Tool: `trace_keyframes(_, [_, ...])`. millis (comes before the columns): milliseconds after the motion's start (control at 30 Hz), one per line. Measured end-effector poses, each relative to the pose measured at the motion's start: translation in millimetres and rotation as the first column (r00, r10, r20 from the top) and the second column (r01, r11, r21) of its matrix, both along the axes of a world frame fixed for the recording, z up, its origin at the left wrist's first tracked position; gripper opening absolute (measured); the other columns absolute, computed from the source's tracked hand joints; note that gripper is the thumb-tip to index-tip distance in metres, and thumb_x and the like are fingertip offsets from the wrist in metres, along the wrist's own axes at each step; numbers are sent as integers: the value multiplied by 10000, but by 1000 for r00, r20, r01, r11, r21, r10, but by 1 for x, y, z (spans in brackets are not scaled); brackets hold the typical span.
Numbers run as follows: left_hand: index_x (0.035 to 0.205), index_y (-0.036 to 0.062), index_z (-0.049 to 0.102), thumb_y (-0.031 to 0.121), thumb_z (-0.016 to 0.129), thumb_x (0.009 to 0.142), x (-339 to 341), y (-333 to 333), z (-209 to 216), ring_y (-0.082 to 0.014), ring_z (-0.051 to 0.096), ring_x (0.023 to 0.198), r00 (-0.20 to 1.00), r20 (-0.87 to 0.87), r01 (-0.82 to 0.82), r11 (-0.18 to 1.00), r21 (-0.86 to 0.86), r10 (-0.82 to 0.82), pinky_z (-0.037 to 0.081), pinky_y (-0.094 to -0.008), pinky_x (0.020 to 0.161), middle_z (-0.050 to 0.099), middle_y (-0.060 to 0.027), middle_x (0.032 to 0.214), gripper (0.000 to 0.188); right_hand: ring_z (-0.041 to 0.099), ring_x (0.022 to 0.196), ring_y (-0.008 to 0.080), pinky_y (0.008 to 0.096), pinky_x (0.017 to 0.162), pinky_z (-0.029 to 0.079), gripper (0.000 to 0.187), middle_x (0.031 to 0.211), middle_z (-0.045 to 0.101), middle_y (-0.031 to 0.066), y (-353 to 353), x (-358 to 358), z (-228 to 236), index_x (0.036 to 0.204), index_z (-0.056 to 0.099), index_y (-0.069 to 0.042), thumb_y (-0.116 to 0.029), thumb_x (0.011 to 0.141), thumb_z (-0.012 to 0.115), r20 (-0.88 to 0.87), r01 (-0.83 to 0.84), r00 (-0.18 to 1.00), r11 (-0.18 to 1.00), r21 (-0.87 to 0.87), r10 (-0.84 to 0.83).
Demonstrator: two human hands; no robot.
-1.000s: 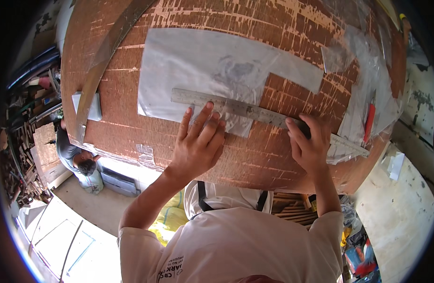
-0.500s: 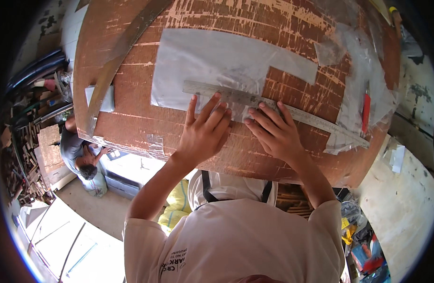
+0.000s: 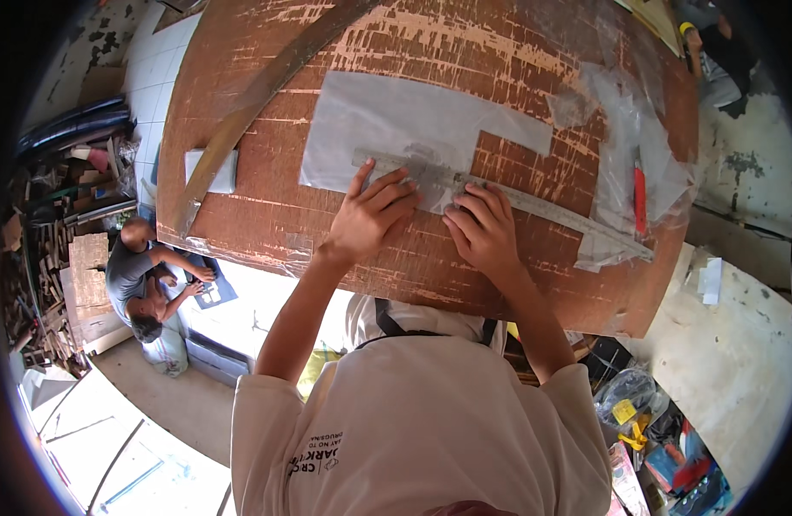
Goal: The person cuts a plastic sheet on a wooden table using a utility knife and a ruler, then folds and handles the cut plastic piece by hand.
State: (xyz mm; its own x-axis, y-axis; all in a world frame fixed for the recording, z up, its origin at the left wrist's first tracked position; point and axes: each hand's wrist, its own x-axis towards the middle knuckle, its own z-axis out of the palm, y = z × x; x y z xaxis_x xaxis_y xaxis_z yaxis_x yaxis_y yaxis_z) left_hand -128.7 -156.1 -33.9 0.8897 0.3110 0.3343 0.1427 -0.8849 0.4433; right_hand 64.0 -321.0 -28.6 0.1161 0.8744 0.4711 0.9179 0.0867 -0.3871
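A thin metal ruler [image 3: 542, 205] lies slantwise across a whitish translucent plastic sheet [image 3: 379, 112] with a notch cut from its right side. My left hand [image 3: 370, 215] bears on the ruler's left part, fingers bent and a little apart, its thumb hidden. Close beside it, my right hand [image 3: 486, 228] has its fingers curled over the ruler, pressing it down near the sheet's front edge. Between the hands a crumpled bit of the plastic shows. To the right rests a red cutter knife [image 3: 640, 199] on loose clear plastic [image 3: 615, 103].
The worn brown wooden tabletop [image 3: 258, 198] carries a long flat strip [image 3: 258, 90] at left, crossing a pale folded packet [image 3: 224, 172]. A co-worker [image 3: 133, 275] bends over a dark flat thing at lower left. Another person [image 3: 723, 64] shows at upper right.
My right fingers have drawn in and bent more, while the ruler keeps its place on the sheet. The whole view has shifted. The co-worker's arms now reach out over the dark thing.
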Motion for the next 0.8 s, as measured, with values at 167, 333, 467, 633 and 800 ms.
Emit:
trace_keyframes(167, [1178, 158, 744, 142, 777, 870, -1, 0, 0, -212, 579, 1357, 1000, 4, 0, 1000, -16, 0, 288, -544, 1246, 683, 5, 1238, 311, 640, 1155, 291, 532, 1059, 488, 113, 1062, 673, 79, 1, 1, 0, 946, 733, -76, -124, 867, 797, -20, -3, 1000, 1000, 0, 3])
trace_keyframes(333, [1195, 171, 744, 149, 779, 861, -1, 2, 0, -209, 569, 1370, 1000, -24, 14, 1000, -6, -14, 289, -538, 1245, 672, -2, 1263, 336, 650, 1132, 291, 524, 1049, 498, 121, 1062, 672, 83, 2, 1, 0, 956, 733, -74, -119, 865, 797, -36, -2, 999, 1000, -7, 2])
trace_keyframes(467, [1169, 163, 771, 107, 802, 834, 0, 2, 4, -220, 602, 1334, 1000, -25, 11, 1000, -14, -11, 302, -507, 1253, 680, -9, 1265, 341, 652, 1126, 290, 517, 1038, 507, 126, 1062, 671, 86, 2, 1, 1, 962, 734, -71, -115, 862, 797, -38, -2, 999, 1000, -12, 1])
trace_keyframes(633, [1218, 169, 739, 131, 782, 829, 0, 3, 2, -219, 563, 1376, 999, -29, 19, 998, -61, -21, 293, -527, 1246, 669, -9, 1276, 393, 651, 1120, 288, 522, 1023, 514, 130, 1058, 668, 85, 2, 2, 1, 960, 732, -65, -108, 857, 798, -62, -13, 998, 1000, -11, 12])
trace_keyframes(800, [1203, 164, 743, 133, 781, 834, 0, 4, 3, -222, 566, 1371, 998, -56, 13, 998, -66, -17, 301, -522, 1242, 663, -8, 1286, 373, 650, 1115, 285, 528, 1017, 517, 143, 1057, 666, 80, 3, 3, 3, 962, 729, -63, -109, 848, 802, -79, -17, 997, 1000, -24, 15])
